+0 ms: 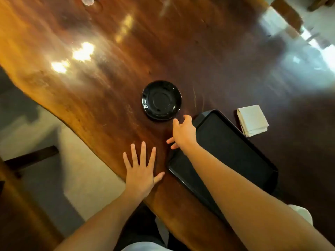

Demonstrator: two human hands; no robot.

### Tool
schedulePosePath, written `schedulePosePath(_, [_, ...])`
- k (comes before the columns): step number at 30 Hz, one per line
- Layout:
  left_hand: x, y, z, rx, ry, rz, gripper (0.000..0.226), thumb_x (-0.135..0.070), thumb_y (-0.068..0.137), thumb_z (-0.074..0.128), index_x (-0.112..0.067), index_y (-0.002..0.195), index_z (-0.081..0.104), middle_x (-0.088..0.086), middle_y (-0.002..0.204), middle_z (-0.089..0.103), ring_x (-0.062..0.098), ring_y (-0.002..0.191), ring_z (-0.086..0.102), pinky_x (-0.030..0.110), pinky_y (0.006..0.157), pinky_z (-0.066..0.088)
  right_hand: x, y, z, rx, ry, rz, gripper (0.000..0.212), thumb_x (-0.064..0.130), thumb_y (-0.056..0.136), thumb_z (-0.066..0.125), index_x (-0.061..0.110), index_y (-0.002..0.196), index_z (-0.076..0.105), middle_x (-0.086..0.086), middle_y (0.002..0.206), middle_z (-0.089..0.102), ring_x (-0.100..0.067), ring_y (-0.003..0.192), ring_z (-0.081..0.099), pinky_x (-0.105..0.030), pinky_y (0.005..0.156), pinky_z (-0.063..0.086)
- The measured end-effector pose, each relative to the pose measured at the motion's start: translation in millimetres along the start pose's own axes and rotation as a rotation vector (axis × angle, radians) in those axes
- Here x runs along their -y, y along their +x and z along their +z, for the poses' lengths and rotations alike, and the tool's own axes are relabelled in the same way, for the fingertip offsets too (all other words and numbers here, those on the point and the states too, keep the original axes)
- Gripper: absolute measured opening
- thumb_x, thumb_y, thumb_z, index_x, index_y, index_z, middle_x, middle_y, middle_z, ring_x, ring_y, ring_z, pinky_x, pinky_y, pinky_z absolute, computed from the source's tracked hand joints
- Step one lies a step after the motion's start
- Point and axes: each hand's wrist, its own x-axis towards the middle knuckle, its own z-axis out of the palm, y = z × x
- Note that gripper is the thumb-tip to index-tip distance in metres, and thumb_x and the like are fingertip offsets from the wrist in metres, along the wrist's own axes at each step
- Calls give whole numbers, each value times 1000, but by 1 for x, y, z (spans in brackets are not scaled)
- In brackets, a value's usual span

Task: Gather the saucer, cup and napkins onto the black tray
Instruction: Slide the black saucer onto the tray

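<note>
A glossy black saucer (161, 100) lies on the wooden table, just beyond my hands. The black tray (233, 149) sits to its right, slanting toward me, with nothing on its visible surface. A folded stack of white napkins (252, 120) rests on the table past the tray's far right side. My right hand (183, 133) hovers over the tray's left corner, fingers apart and empty, a short way from the saucer's near rim. My left hand (140, 169) lies flat on the table with fingers spread, near the table's left edge. No cup is in view.
The long wooden table (112, 57) has a wavy left edge (59, 116), with floor and a dark bench below it. A pale blurred object (88, 0) sits at the far end. Bright reflections glare on the far right of the table.
</note>
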Motion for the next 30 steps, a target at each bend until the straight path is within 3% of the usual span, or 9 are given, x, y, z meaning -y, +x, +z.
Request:
schedulePosePath(3, [1,1,0,-3,-12,-2,102,-84,79,38,-24,158,14,18,167,7,48,151,-5,67,117,-7,8,21,5,-8,80,60,52,31,107,42,20,153,21,0,87,57,-22,62,74,-30,48,59])
schedulePosePath(7, [2,2,5,-15,-11,13,102,-84,78,36,-24,157,12,17,166,6,46,151,-8,65,117,-7,16,45,13,18,257,156,46,22,106,45,19,148,28,-15,120,62,-16,54,70,-21,39,49])
schedulePosePath(13, [3,2,8,17,16,10,101,-86,78,24,-25,158,9,18,167,6,47,151,-10,65,116,-10,13,55,13,35,315,210,35,-2,99,41,13,131,43,-8,81,55,-10,55,47,-18,37,35])
schedulePosePath(17, [3,3,9,21,31,8,101,-88,79,13,-26,158,2,15,167,-3,44,150,-16,64,116,-13,6,39,-3,78,405,219,29,-2,100,41,22,117,37,-7,82,51,-9,56,44,-16,37,32])
schedulePosePath(19, [3,3,11,35,41,-8,102,-89,78,10,-28,157,-5,12,165,-15,42,149,-24,64,116,-16,-7,29,-14,83,414,211,26,-3,100,41,19,114,42,-6,81,49,-9,53,42,-16,33,30])
schedulePosePath(22, [2,5,8,58,26,-26,102,-91,77,10,-29,154,-14,10,161,-27,40,145,-35,64,114,-20,-29,16,-37,75,460,190,24,-5,98,40,18,94,42,-5,78,45,-9,51,39,-17,33,27])
schedulePosePath(25, [-1,6,1,120,7,-37,100,-90,76,9,-31,146,-32,7,152,-45,40,138,-44,65,113,-21,-53,5,-63,46,517,182,24,-7,98,41,18,96,42,-5,79,45,-9,50,37,-18,36,25])
schedulePosePath(30, [-10,3,-9,142,16,-71,101,-88,74,7,-31,150,-29,9,159,-37,42,142,-38,65,115,-17,-90,-14,-101,-24,630,214,28,-7,98,41,19,105,46,-8,88,47,-9,50,35,-17,35,24])
